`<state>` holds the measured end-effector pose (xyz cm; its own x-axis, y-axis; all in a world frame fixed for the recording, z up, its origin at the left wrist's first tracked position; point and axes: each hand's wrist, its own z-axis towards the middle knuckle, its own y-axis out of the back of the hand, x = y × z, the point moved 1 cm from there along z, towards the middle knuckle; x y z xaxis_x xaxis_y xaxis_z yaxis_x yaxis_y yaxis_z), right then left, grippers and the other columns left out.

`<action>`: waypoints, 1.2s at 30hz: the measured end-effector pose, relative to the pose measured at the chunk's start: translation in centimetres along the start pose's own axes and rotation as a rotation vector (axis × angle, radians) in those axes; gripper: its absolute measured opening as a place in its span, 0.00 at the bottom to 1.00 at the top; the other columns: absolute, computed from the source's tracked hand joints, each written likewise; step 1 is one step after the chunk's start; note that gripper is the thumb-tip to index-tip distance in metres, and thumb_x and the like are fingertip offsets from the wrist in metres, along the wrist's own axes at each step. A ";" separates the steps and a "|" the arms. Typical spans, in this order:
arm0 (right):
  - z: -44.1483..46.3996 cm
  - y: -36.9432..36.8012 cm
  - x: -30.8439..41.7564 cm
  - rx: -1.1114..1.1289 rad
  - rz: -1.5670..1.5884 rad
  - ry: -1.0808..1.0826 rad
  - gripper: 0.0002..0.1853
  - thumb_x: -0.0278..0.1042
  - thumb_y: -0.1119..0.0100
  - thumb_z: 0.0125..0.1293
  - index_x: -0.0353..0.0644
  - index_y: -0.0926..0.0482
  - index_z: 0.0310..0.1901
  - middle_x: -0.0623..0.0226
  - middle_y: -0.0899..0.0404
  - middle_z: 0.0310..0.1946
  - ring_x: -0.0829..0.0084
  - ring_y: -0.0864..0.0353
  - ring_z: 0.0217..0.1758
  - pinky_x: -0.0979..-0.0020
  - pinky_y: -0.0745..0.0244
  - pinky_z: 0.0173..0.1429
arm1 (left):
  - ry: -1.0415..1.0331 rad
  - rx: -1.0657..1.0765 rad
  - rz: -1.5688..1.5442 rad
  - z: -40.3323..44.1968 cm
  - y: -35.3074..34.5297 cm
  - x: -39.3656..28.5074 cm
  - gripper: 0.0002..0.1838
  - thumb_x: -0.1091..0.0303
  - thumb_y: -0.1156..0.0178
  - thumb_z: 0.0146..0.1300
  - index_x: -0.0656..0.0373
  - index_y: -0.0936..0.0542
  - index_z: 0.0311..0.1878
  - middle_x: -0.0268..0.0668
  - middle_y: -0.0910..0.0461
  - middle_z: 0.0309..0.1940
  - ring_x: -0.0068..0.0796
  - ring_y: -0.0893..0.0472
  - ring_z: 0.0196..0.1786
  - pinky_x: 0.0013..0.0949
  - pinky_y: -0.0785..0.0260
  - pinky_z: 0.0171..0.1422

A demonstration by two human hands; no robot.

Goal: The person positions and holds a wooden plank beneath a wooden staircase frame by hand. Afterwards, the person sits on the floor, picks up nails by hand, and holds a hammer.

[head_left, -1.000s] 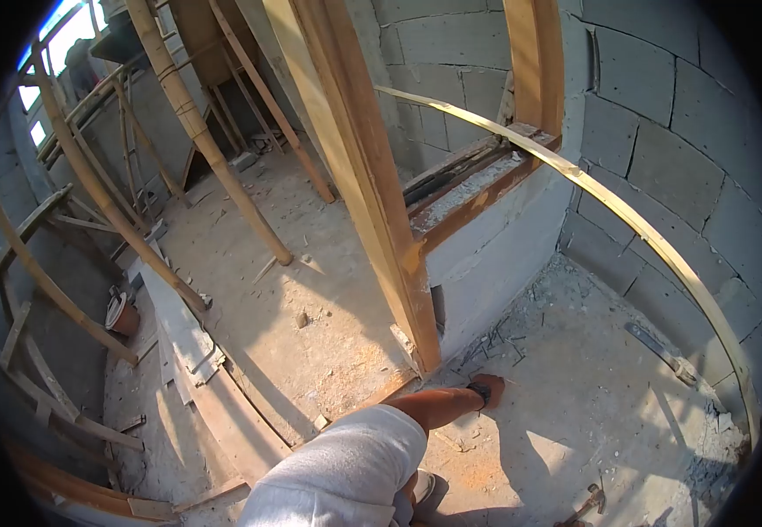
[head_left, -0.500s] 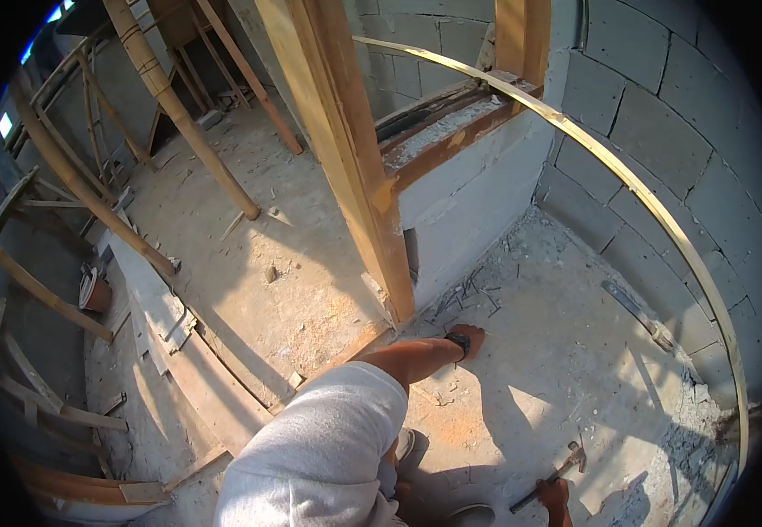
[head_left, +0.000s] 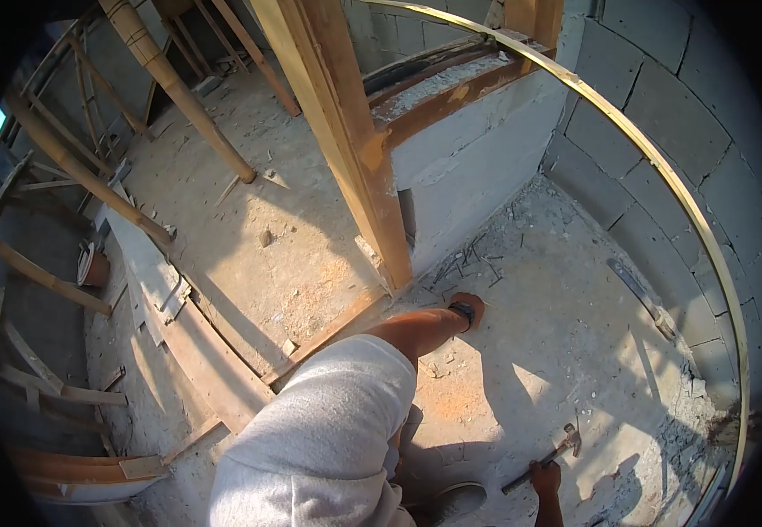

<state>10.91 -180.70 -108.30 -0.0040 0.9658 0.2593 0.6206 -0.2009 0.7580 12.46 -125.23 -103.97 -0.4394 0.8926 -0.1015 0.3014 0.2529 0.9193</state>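
Note:
My left hand (head_left: 469, 310), with a dark watch on its wrist, is low over the concrete floor beside the foot of the wooden post (head_left: 372, 189). Its fingers look curled; what they hold, if anything, is too small to tell. Loose nails (head_left: 469, 259) lie on the floor just beyond it. Lower down, my right hand (head_left: 545, 478) is closed round the handle of a hammer (head_left: 567, 442), whose metal head points up and to the right.
A long thin wooden strip (head_left: 653, 154) arcs across the right side, in front of the block wall (head_left: 679, 114). A long flat tool (head_left: 640, 297) lies near that wall. Planks (head_left: 205, 360), bamboo poles (head_left: 183, 97) and a bucket (head_left: 93, 266) are at the left.
My right hand has come into view from the bottom and taken hold of the hammer, which has moved up and slightly left. My left hand stays near the post's foot while the view has shifted.

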 end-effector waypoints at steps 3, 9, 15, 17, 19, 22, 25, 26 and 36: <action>-0.2 0.2 0.3 0.009 0.022 -0.004 0.24 0.50 0.30 0.55 0.30 0.18 0.35 0.42 0.16 0.36 0.41 0.16 0.45 0.49 0.23 0.51 | -0.012 0.007 -0.030 0.2 -0.5 0.3 0.15 0.68 0.45 0.62 0.59 0.12 0.47 0.48 0.13 0.46 0.42 0.13 0.52 0.43 0.21 0.55; 0.7 -1.0 -1.1 -0.134 0.040 0.171 0.19 0.44 0.33 0.57 0.33 0.19 0.23 0.58 0.19 0.16 0.62 0.16 0.22 0.60 0.22 0.34 | -0.008 -0.019 -0.164 -0.9 0.4 1.1 0.16 0.69 0.45 0.62 0.63 0.14 0.49 0.50 0.14 0.47 0.44 0.14 0.53 0.45 0.21 0.55; 0.7 -0.5 -0.7 -0.075 0.050 0.170 0.19 0.44 0.34 0.58 0.33 0.18 0.23 0.59 0.20 0.15 0.65 0.17 0.20 0.61 0.22 0.31 | -0.069 0.012 -0.131 -0.7 0.3 1.4 0.16 0.69 0.44 0.60 0.62 0.17 0.50 0.51 0.15 0.48 0.48 0.15 0.54 0.47 0.23 0.56; 0.8 -0.5 -0.7 -0.067 0.044 0.166 0.20 0.45 0.35 0.58 0.33 0.18 0.23 0.59 0.20 0.15 0.65 0.17 0.19 0.61 0.22 0.31 | -0.105 0.022 -0.082 -0.9 0.5 1.1 0.14 0.70 0.43 0.59 0.61 0.15 0.47 0.50 0.14 0.46 0.47 0.14 0.52 0.47 0.22 0.54; 0.7 -0.6 -0.6 -0.068 0.036 0.160 0.20 0.45 0.35 0.58 0.33 0.18 0.23 0.59 0.20 0.15 0.64 0.17 0.19 0.61 0.22 0.31 | -0.129 0.039 -0.026 -1.0 0.8 0.6 0.13 0.70 0.42 0.59 0.60 0.13 0.44 0.49 0.13 0.44 0.47 0.13 0.50 0.46 0.21 0.52; 0.5 -0.5 -0.6 -0.102 0.012 0.167 0.20 0.45 0.35 0.59 0.32 0.18 0.24 0.57 0.19 0.17 0.62 0.16 0.21 0.60 0.21 0.33 | -0.164 0.015 0.033 -1.3 1.4 -0.1 0.13 0.71 0.41 0.57 0.60 0.12 0.44 0.48 0.12 0.43 0.45 0.12 0.48 0.45 0.20 0.50; 0.2 -0.3 -0.3 -0.091 0.008 0.143 0.21 0.47 0.34 0.57 0.30 0.18 0.28 0.51 0.17 0.23 0.55 0.15 0.30 0.56 0.21 0.39 | -0.107 0.003 0.114 0.2 -1.4 -0.6 0.15 0.71 0.41 0.58 0.61 0.12 0.45 0.48 0.12 0.43 0.44 0.12 0.49 0.44 0.20 0.50; 0.0 0.2 0.0 -0.039 0.020 0.094 0.23 0.48 0.32 0.56 0.29 0.18 0.31 0.47 0.16 0.29 0.48 0.15 0.37 0.53 0.22 0.45 | -0.117 0.035 0.080 -0.2 -1.1 -0.7 0.15 0.70 0.41 0.58 0.61 0.12 0.45 0.49 0.12 0.43 0.44 0.12 0.49 0.44 0.20 0.51; 2.1 -0.4 -1.5 0.041 0.077 0.154 0.19 0.43 0.33 0.55 0.29 0.19 0.32 0.51 0.17 0.25 0.53 0.15 0.28 0.56 0.20 0.39 | -0.251 0.122 -0.997 1.3 -2.9 0.8 0.15 0.60 0.53 0.67 0.62 0.23 0.39 0.42 0.19 0.28 0.36 0.23 0.25 0.42 0.31 0.31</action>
<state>12.34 -181.72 -110.21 -0.0736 0.9107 0.4064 0.6555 -0.2629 0.7080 12.37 -124.80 -107.24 -0.3519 0.3054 -0.8848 -0.0126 0.9437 0.3307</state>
